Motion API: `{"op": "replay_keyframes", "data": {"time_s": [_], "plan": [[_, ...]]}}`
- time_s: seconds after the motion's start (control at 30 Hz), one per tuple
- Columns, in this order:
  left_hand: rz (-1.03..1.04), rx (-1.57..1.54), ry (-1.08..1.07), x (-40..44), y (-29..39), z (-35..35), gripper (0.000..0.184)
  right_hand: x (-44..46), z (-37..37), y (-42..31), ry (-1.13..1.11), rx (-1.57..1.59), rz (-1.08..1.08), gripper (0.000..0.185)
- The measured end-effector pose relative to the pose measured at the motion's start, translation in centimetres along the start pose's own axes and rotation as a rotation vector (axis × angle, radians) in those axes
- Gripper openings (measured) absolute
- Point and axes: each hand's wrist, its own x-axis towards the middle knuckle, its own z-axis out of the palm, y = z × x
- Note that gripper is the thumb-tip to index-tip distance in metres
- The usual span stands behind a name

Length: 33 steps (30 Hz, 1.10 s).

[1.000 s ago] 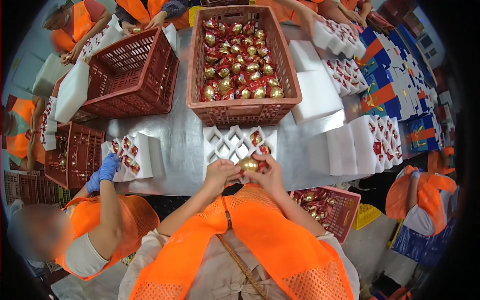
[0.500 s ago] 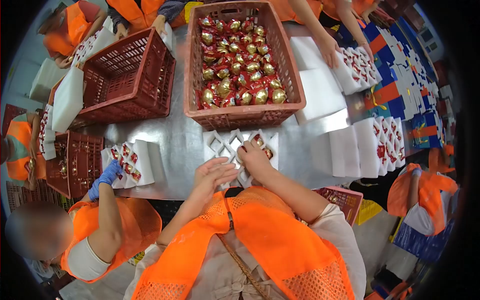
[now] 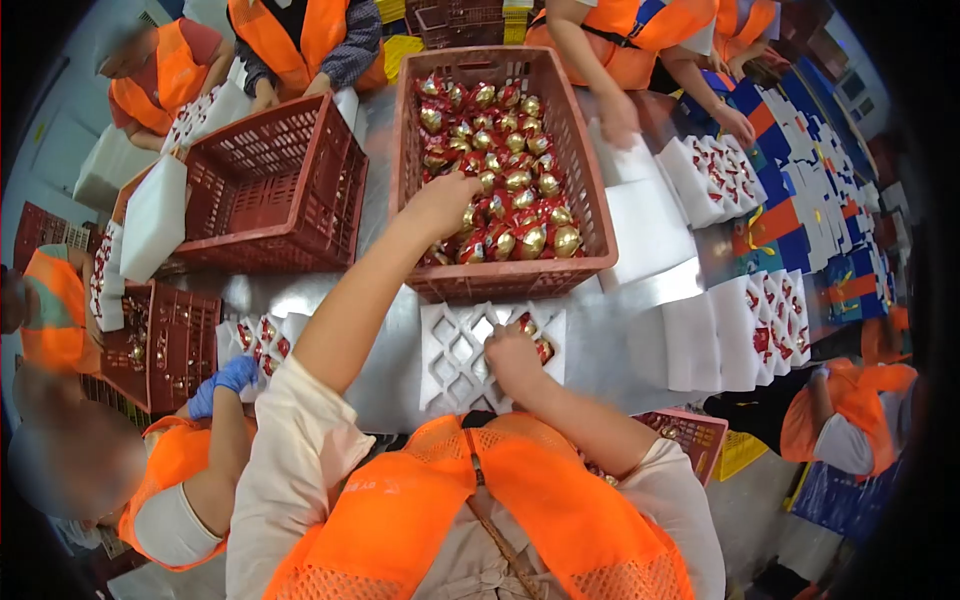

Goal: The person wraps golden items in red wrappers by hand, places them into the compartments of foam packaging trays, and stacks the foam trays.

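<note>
My left hand (image 3: pixel 441 207) reaches into the big red crate (image 3: pixel 500 279), its fingers curled down on the gold and red wrapped balls (image 3: pixel 532 240); what they hold is hidden. My right hand (image 3: pixel 514 362) is over the white foam tray (image 3: pixel 440 385), fingers bent together into a cell in its right half; whatever is in them is out of sight. Wrapped balls (image 3: pixel 543 350) sit in cells just right of that hand. The cells on the tray's left side show no balls.
Tilted red crate (image 3: pixel 235 243) at left; white foam blocks (image 3: pixel 645 225) right of the big crate. Filled foam trays (image 3: pixel 775 325) stand at right. A co-worker's gloved hand (image 3: pixel 236 374) is at left, other workers' hands across the table. Pink crate (image 3: pixel 705 432) below the table edge.
My left hand has moved from beside the foam tray up into the big crate. My right hand stays at the tray. Across the table, a co-worker's hands have moved off a filled tray.
</note>
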Motion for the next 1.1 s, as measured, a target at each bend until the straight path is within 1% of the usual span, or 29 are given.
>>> {"op": "replay_keyframes", "data": {"time_s": [0.03, 0.07, 0.13, 0.2, 0.27, 0.3, 0.33, 0.37, 0.4, 0.47, 0.53, 0.57, 0.6, 0.63, 0.67, 0.7, 0.73, 0.77, 0.8, 0.83, 0.87, 0.9, 0.93, 0.97, 1.0, 1.03, 1.07, 1.1], "plan": [[-0.05, 0.076, -0.155, 1.5, -0.4, 0.6, 0.042, 0.0, 0.0, -0.3, -0.022, -0.056, -0.019, 0.009], [-0.038, 0.08, -0.157, 2.6, -1.0, 1.2, 0.042, -0.1, 1.2, -0.7, -0.016, -0.055, -0.007, 0.009], [-0.08, 0.138, -0.612, 4.7, -1.5, 1.6, 0.054, 0.4, 3.4, -1.1, 0.031, -0.026, -0.021, 0.007], [-0.089, 0.109, -0.607, 5.3, -2.1, 3.4, 0.057, 0.6, 3.3, -0.7, 0.029, -0.02, -0.002, 0.007], [-0.099, 0.082, -0.609, 5.0, -2.0, 3.6, 0.059, 0.5, 1.4, 0.3, -0.103, 0.14, 0.076, 0.006], [-0.103, 0.049, -0.563, 4.7, -1.6, 2.8, 0.055, 0.1, 1.2, 0.7, -0.051, 0.115, 0.072, 0.007], [-0.106, 0.014, -0.52, 4.5, -1.8, 2.5, 0.051, 0.0, 1.5, 1.0, -0.045, 0.122, 0.084, 0.007], [-0.084, -0.17, -0.47, 4.3, -2.8, 2.4, 0.043, -0.3, 2.1, 1.2, 0.029, 0.116, 0.038, 0.007], [-0.095, -0.274, -0.407, 4.0, -2.6, 1.3, 0.042, -0.6, 2.7, 1.4, 0.104, 0.102, -0.014, 0.008], [-0.049, -0.195, -0.146, 3.4, -1.5, -1.5, 0.04, 0.1, 3.3, 1.3, 0.158, 0.086, -0.045, 0.007], [0.04, -0.281, 0.131, 2.3, -0.5, -4.0, 0.042, 0.6, 3.1, 1.1, 0.078, 0.064, -0.015, 0.006], [0.018, -0.446, 0.178, 1.4, 0.2, -5.2, 0.043, 0.6, 2.6, 1.8, -0.116, 0.103, -0.02, 0.014], [0.017, -0.715, 0.202, 0.1, 1.1, -6.0, 0.045, 0.3, 1.2, 2.0, -0.104, 0.098, -0.025, 0.014], [0.03, -0.927, 0.214, -2.0, 3.2, -7.3, 0.045, -0.4, -1.1, 1.8, -0.041, 0.203, -0.038, 0.019], [0.12, -0.983, 0.282, -4.2, 4.0, -7.6, 0.044, -1.2, -3.1, 1.3, 0.013, 0.312, -0.053, 0.025], [0.285, -1.072, 0.379, -6.2, 5.5, -7.0, 0.044, -2.0, -4.6, 0.7, 0.152, 0.5, 0.004, 0.034], [0.379, -1.079, 0.453, -8.5, 6.0, -5.6, 0.046, -2.7, -5.9, 0.3, 0.285, 0.688, 0.066, 0.044], [0.404, -1.19, 0.49, -10.7, 7.9, -4.8, 0.046, -3.4, -7.1, -0.1, 0.292, 1.102, 0.114, 0.047], [0.403, -1.173, 0.537, -12.8, 9.2, -3.5, 0.043, -3.9, -8.3, -0.6, 0.292, 1.52, 0.178, 0.05], [0.415, -1.181, 0.577, -14.5, 10.1, -1.9, 0.043, -4.2, -9.7, -0.9, 0.199, 1.829, 0.156, 0.052], [0.317, -1.37, 0.597, -16.2, 11.5, 0.1, 0.041, -4.3, -11.2, -1.0, 0.103, 2.129, 0.129, 0.054], [0.288, -1.319, 0.593, -17.6, 11.9, 2.0, 0.046, -4.5, -12.7, -1.5, -0.013, 2.428, 0.151, 0.057], [0.263, -1.269, 0.589, -18.4, 12.6, 3.0, 0.051, -4.7, -12.4, -1.9, -0.011, 2.428, 0.165, 0.057], [0.261, -1.277, 0.587, -19.2, 13.3, 3.8, 0.051, -5.0, -11.9, -2.2, 0.004, 2.196, 0.226, 0.059], [0.194, -1.339, 0.583, -19.6, 14.3, 3.8, 0.06, -5.1, -11.3, -2.4, 0.016, 1.962, 0.276, 0.06], [0.127, -1.399, 0.58, -19.9, 15.0, 3.7, 0.069, -5.0, -10.3, -2.5, 0.072, 1.977, 0.257, 0.06], [0.126, -1.401, 0.588, -20.4, 15.4, 3.1, 0.069, -5.4, -10.1, -2.3, 0.066, 1.972, 0.256, 0.06], [0.02, -1.658, 0.523, -21.1, 15.7, 2.2, 0.079, -5.7, -10.3, -2.2, 0.021, 1.888, 0.221, 0.056]]}}
